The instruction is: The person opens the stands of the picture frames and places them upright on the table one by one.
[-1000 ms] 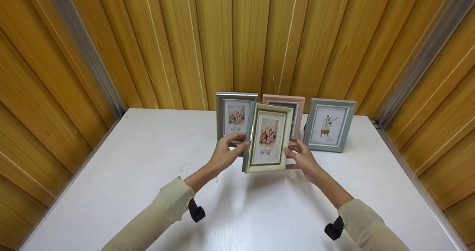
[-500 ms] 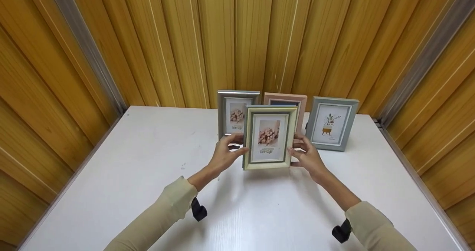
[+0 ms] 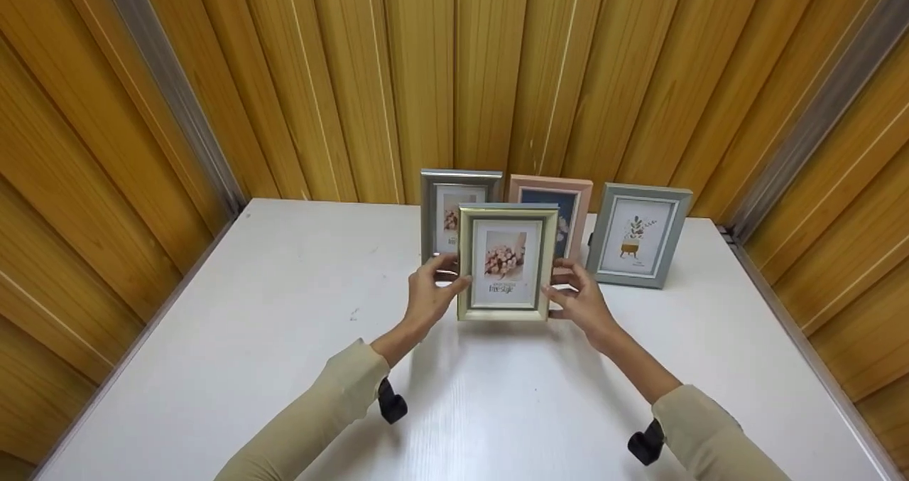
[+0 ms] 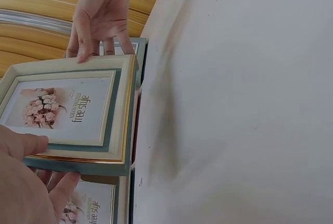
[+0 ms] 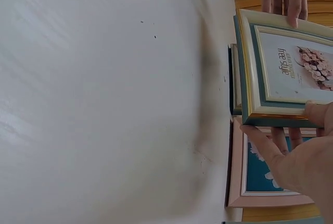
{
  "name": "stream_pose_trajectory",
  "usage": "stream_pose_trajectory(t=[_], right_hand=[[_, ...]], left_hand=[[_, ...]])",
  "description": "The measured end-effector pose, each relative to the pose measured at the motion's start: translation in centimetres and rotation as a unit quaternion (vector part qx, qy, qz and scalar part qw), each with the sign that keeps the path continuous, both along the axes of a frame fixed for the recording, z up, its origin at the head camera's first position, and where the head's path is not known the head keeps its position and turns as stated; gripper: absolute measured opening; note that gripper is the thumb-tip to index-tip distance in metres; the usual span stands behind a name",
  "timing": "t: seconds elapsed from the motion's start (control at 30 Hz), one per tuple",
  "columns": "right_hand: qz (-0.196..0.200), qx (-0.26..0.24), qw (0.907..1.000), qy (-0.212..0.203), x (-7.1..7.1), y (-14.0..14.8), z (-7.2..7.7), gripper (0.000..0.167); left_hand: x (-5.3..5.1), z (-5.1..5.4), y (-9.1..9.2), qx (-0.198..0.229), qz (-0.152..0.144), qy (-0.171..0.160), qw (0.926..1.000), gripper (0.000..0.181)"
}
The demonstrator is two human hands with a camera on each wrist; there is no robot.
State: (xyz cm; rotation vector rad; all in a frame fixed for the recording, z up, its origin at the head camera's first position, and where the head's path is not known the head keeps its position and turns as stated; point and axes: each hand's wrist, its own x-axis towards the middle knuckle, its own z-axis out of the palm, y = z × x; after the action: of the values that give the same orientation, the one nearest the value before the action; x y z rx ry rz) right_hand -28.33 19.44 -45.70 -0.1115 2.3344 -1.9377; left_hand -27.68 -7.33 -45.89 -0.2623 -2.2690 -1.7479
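Note:
A cream picture frame (image 3: 508,314) with a green inner border and a pink bouquet print is held upright above the white table. My left hand (image 3: 428,296) grips its left edge, thumb in front and fingers behind. On the opposite edge, my right hand (image 3: 586,307) pinches it the same way. Behind it stand a grey-brown picture frame (image 3: 428,214) with a similar bouquet print and a pink picture frame (image 3: 582,207) with a blue picture; both are partly hidden. To the right stands a grey-green picture frame (image 3: 671,236) showing a potted plant.
The white table (image 3: 284,289) carries a few small dark marks. Wood-look panels (image 3: 341,83) rise behind and on both sides, with grey metal strips (image 3: 170,90) at the corners. Black bands with small boxes (image 3: 392,403) sit at the cuffs.
The cream picture frame has turned from slightly angled to facing me squarely and shifted a little left in the last half second. Both hands keep hold of it.

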Motion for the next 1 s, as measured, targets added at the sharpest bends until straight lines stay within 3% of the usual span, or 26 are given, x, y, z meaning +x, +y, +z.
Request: stream_pose_trajectory(t=[0.2, 0.5, 0.77, 1.0], right_hand=[[0.007, -0.015, 0.9999, -0.003, -0.1, -0.7, -0.3, 0.056], [0.026, -0.044, 0.9987, 0.002, -0.2, -1.8, -1.1, 0.053], [0.052, -0.086, 0.995, -0.006, 0.0, -3.3, -2.0, 0.047], [0.029, -0.118, 0.9926, -0.003, 0.2, -6.0, -2.6, 0.035]], left_hand=[[-0.1, -0.4, -0.5, 0.018, 0.02, 0.009, 0.9996, 0.036], [0.1, -0.8, -1.9, 0.052, 0.03, -0.031, 0.9977, 0.04], [0.3, -0.8, -4.0, 0.056, 0.032, -0.041, 0.9971, 0.044], [0.4, -1.0, -6.1, 0.055, 0.057, -0.031, 0.9964, 0.043]])
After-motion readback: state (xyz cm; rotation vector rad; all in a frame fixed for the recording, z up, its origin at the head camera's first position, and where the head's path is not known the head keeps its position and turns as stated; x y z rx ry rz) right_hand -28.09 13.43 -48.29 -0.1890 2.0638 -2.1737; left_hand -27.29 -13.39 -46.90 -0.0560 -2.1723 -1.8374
